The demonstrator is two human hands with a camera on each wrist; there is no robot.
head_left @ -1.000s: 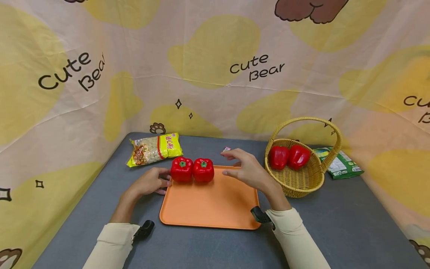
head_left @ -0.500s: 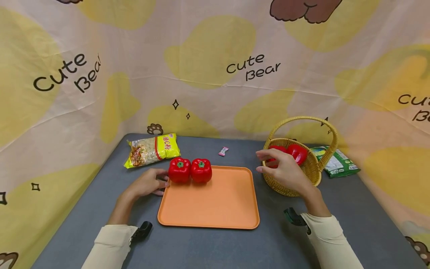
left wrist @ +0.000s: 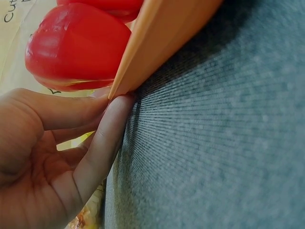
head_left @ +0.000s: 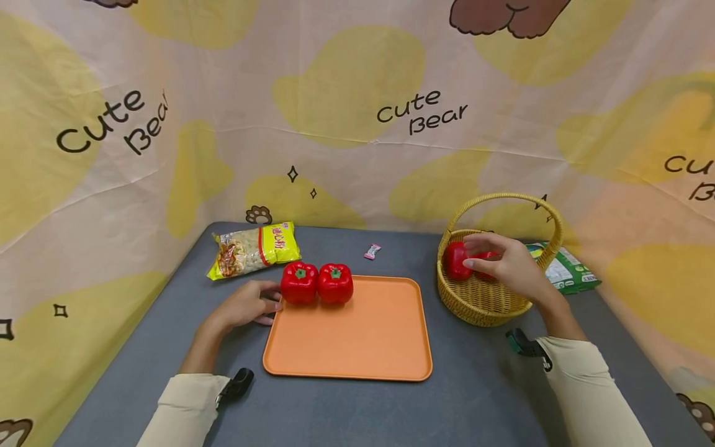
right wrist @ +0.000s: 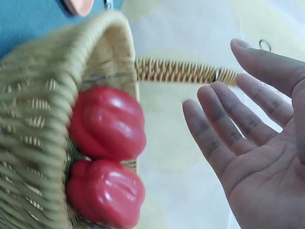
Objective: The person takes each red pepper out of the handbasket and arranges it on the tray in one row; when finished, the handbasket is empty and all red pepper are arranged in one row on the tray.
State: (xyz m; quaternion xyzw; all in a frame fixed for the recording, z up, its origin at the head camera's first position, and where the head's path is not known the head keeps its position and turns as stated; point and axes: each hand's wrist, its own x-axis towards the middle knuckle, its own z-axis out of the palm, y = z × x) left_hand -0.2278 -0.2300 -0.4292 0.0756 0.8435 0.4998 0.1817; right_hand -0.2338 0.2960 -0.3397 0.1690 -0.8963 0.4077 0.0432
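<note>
My left hand (head_left: 249, 304) pinches the left rim of the orange tray (head_left: 357, 347) between thumb and finger, as the left wrist view shows. Two red bell peppers (head_left: 335, 284) with green stems stand side by side in the tray's far left corner. Over the wicker basket (head_left: 475, 310) hovers my right hand (head_left: 511, 264), fingers spread and holding nothing. Inside the basket lie two more red bell peppers; in the right wrist view one pepper (right wrist: 108, 123) sits above the other pepper (right wrist: 107, 193), both apart from the fingers.
A yellow bag of pasta (head_left: 254, 250) lies behind the tray on the left. Near the tray's far edge is a small pink wrapped candy (head_left: 372, 251). Behind the basket lies a green packet (head_left: 572, 273). The basket's tall handle (head_left: 505, 197) arches over its opening. Printed cloth hangs round the table.
My right hand has moved right, from above the tray to over the basket, uncovering the candy. The left hand stays at the tray's rim, and the peppers keep their places.
</note>
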